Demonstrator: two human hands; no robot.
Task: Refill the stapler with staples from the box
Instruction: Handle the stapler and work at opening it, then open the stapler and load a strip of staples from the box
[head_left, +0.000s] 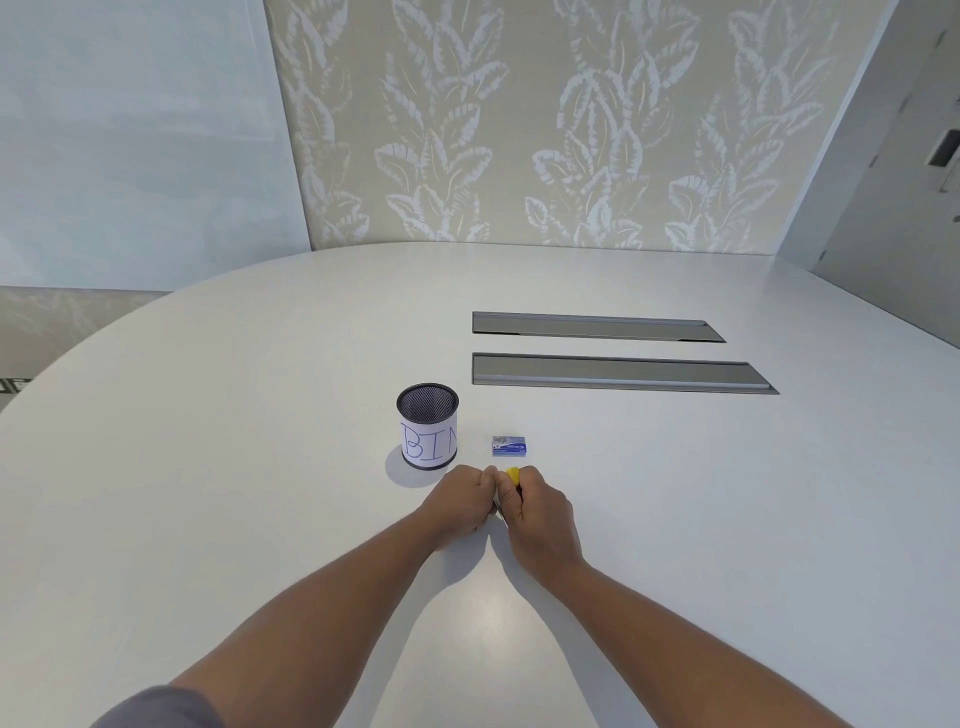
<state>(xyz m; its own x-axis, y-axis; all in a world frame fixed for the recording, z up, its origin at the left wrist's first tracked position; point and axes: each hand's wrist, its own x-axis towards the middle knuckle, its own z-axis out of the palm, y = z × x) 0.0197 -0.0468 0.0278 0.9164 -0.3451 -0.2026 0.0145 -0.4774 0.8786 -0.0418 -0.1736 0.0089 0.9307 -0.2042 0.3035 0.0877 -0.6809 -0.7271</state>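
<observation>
A small yellow stapler (512, 475) is held between both fists just above the white table (260, 467); only its yellow tip and a dark sliver lower down show, the rest is hidden by fingers. My left hand (460, 506) is closed on its left side and my right hand (535, 512) on its right side, knuckles touching. A little beyond the hands lies the small blue staple box (509, 446), closed and flat on the table, untouched.
A black mesh cup (428, 426) with a paper label reading "BIN" stands left of the box. Two long grey cable hatches (618, 373) are set into the table further back. A leaf-patterned wall rises behind the table.
</observation>
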